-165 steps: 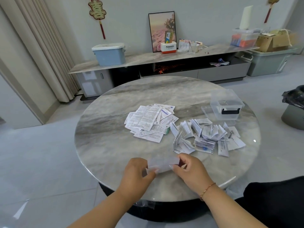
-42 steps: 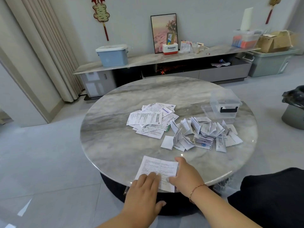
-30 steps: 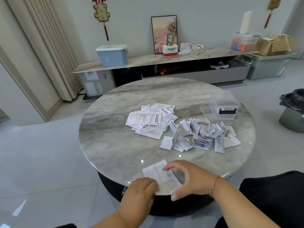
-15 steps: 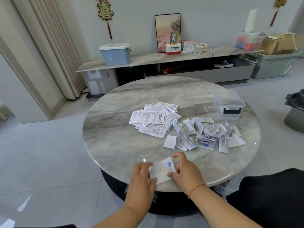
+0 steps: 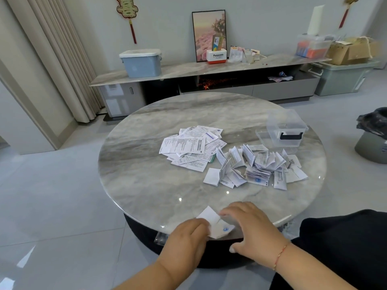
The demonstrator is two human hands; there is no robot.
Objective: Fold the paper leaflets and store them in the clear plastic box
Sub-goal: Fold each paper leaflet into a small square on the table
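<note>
- Low in the frame, at the table (image 5: 146, 185) near edge, our left hand (image 5: 188, 237) pinches the folded leaflet (image 5: 217, 226).
- Our right hand (image 5: 251, 225) lies over it, its grip spread, fingers pressing.
- Unfolded leaflets (image 5: 188, 145) sit mid-frame, folded ones (image 5: 255, 164) to their right, clear plastic box (image 5: 287, 128) beyond.

A home living room: round grey marble coffee table (image 5: 146, 181) at centre, long low marble-topped media console (image 5: 209, 69) behind, beige pleated curtains (image 5: 60, 49) upper left, framed floral picture (image 5: 209, 34) against the wall.
</note>
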